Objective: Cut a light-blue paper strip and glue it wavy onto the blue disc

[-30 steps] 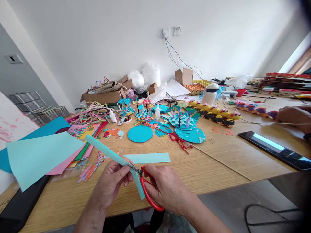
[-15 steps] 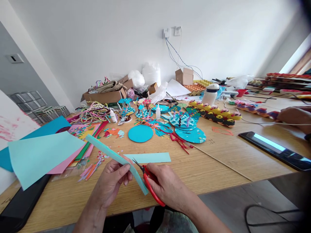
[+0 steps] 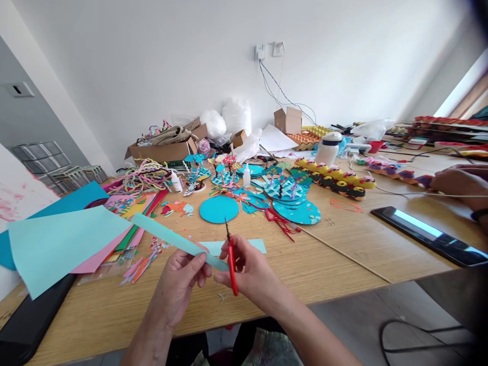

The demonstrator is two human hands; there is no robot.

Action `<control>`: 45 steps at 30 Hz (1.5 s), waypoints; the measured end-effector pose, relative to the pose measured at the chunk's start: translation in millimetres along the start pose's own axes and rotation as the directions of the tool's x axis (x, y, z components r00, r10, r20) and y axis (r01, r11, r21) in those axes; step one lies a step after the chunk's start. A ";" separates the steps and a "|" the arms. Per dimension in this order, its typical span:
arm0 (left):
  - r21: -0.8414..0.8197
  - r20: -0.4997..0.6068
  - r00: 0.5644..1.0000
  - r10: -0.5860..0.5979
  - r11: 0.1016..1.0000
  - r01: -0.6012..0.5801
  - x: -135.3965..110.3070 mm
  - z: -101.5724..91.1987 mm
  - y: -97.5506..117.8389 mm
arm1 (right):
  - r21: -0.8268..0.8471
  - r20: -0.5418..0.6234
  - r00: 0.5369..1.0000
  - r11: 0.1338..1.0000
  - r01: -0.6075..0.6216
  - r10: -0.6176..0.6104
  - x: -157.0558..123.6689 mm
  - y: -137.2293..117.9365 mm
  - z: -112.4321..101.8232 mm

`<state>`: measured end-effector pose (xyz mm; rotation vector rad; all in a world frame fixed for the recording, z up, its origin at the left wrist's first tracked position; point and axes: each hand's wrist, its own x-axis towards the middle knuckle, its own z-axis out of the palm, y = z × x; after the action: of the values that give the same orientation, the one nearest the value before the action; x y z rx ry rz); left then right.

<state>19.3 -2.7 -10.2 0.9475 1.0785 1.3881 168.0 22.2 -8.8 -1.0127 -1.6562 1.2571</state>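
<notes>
Between the thumb and fingers of my left hand (image 3: 177, 284) is a long, narrow strip of light aqua paper (image 3: 160, 232), slanting up to the left. My right hand (image 3: 255, 274) has red-handled scissors (image 3: 232, 267) in it, their blades together and pointing away from me. The right fingertips are at the strip's near end; whether they pinch it I cannot tell. Behind my hands lies another aqua strip (image 3: 253, 246), flat on the table. Small pale scraps (image 3: 222, 297) lie just below the hands. A round blue disc (image 3: 218, 209) sits beyond the scissor tips.
Large aqua sheet (image 3: 63, 249) and coloured papers lie left, above a black device (image 3: 34, 320). Decorated blue discs (image 3: 297, 212), glue bottles (image 3: 246, 176) and painted egg-carton strips (image 3: 335, 175) stand behind. A thin stick (image 3: 343, 249) and phone (image 3: 423, 236) lie right, near another person's hand (image 3: 457, 180).
My right hand has turned the scissors upright, away from the strip, and its fingers have come to the strip's near end. The strip's near end has risen. Pale scraps now show on the table.
</notes>
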 end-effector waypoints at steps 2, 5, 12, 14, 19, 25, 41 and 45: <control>0.016 0.013 1.000 -0.019 1.000 0.018 -1.6 2.4 -0.4 | 0.049 -0.023 1.000 0.999 0.008 -0.007 5.0 1.8 5.8; 0.035 -0.002 1.000 -0.005 0.999 0.005 -1.5 -1.9 3.5 | 0.233 -0.069 0.997 0.972 0.001 0.016 9.6 4.9 4.5; 0.048 -0.035 0.999 0.036 0.998 -0.034 0.0 -10.3 14.8 | 0.207 -0.080 0.996 0.978 -0.019 0.036 4.3 0.2 -7.6; 0.057 0.010 1.000 0.018 0.998 -0.018 -2.2 -4.8 12.8 | 0.215 0.011 1.000 0.976 -0.019 0.017 3.4 0.5 -2.7; 0.081 0.011 1.000 0.003 0.997 -0.004 -3.9 2.3 5.9 | 0.276 0.049 0.999 0.961 -0.020 0.006 5.0 5.8 7.8; 0.041 -0.074 0.997 0.019 0.999 -0.016 2.6 1.3 2.1 | 0.177 0.017 0.999 0.984 -0.032 0.029 1.9 5.2 10.1; 0.137 0.029 1.000 -0.004 0.991 0.000 0.8 -9.0 8.0 | 0.112 0.031 0.999 0.994 0.013 -0.016 2.5 2.8 5.2; 0.013 0.054 0.998 -0.041 0.999 0.040 -3.3 -12.3 12.6 | -0.107 0.037 0.998 0.993 0.050 -0.047 5.1 3.8 -12.1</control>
<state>4.4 -7.3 -1.3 0.9619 1.0613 1.3171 177.9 31.7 -9.7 -1.0139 -1.7811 1.1698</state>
